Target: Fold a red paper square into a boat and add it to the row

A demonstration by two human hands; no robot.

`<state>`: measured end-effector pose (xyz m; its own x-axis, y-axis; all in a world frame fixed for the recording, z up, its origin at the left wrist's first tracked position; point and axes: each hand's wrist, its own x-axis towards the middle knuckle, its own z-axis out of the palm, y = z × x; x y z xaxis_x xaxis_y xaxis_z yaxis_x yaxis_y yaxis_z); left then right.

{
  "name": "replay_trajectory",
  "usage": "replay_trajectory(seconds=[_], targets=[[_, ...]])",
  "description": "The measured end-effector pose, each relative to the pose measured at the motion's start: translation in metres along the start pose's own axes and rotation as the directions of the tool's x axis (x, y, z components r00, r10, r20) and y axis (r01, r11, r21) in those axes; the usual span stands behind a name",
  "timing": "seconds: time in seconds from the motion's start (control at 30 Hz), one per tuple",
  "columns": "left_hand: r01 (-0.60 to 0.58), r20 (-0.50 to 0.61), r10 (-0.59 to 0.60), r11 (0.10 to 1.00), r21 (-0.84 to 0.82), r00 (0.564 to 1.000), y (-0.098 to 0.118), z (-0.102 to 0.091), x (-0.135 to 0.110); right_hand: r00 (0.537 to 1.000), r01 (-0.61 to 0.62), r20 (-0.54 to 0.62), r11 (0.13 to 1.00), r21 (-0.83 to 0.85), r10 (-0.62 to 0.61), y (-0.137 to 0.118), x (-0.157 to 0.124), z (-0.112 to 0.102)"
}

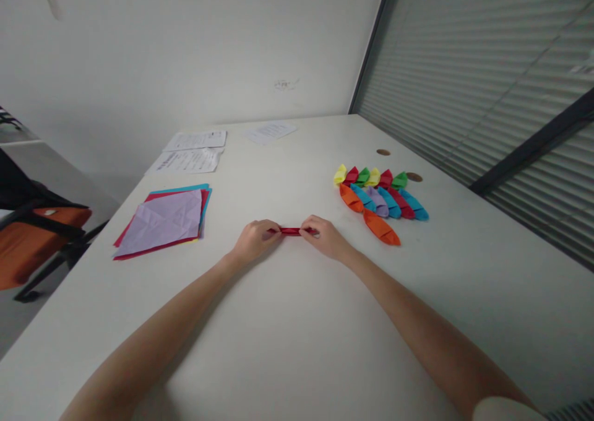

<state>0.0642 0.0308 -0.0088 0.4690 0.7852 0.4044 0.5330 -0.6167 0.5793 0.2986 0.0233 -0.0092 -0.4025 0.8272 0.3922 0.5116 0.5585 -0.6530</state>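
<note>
A narrow strip of folded red paper [291,231] spans the gap between my two hands at the middle of the table. My left hand [257,238] pinches its left end, thumb and fingers pressed together. At the other end, my right hand [325,236] grips it the same way. The fingers hide both ends of the strip. To the right of my right hand lie several folded paper pieces in rows, among them an orange folded piece [381,227] nearest to me and a purple one [378,202].
Left of my hands lies a stack of coloured paper sheets [162,220], purple on top. Printed sheets [188,160] lie at the table's far left, another [271,131] at the back. An orange chair [41,241] stands left of the table; blinds [487,68] line the right side.
</note>
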Motion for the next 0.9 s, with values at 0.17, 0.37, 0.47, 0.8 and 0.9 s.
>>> replay_trajectory(seconds=[0.17, 0.37, 0.47, 0.8, 0.9], targets=[[0.008, -0.026, -0.009, 1.0, -0.001, 1.0, 0.001, 0.0, -0.001, 1.0, -0.017, -0.015, 1.0, 0.002, 0.017, 0.002, 0.0, 0.002], [0.017, -0.033, -0.018, 1.0, -0.024, 0.999, 0.002, 0.0, -0.001, 0.999, -0.047, -0.014, 0.998, 0.033, 0.047, 0.001, 0.0, 0.002], [0.07, -0.015, -0.071, 0.994, -0.087, 0.997, 0.005, 0.001, 0.001, 1.0, -0.025, -0.004, 1.0, 0.018, 0.025, 0.001, 0.0, 0.002], [0.19, 0.079, -0.183, 0.978, -0.092, 0.98, 0.005, 0.0, 0.008, 0.995, 0.079, 0.069, 0.996, -0.047, -0.076, -0.004, 0.001, -0.004], [0.158, 0.144, -0.15, 0.986, -0.05, 0.978, 0.004, -0.005, 0.01, 0.986, 0.138, 0.109, 0.986, -0.09, -0.128, -0.006, 0.003, -0.007]])
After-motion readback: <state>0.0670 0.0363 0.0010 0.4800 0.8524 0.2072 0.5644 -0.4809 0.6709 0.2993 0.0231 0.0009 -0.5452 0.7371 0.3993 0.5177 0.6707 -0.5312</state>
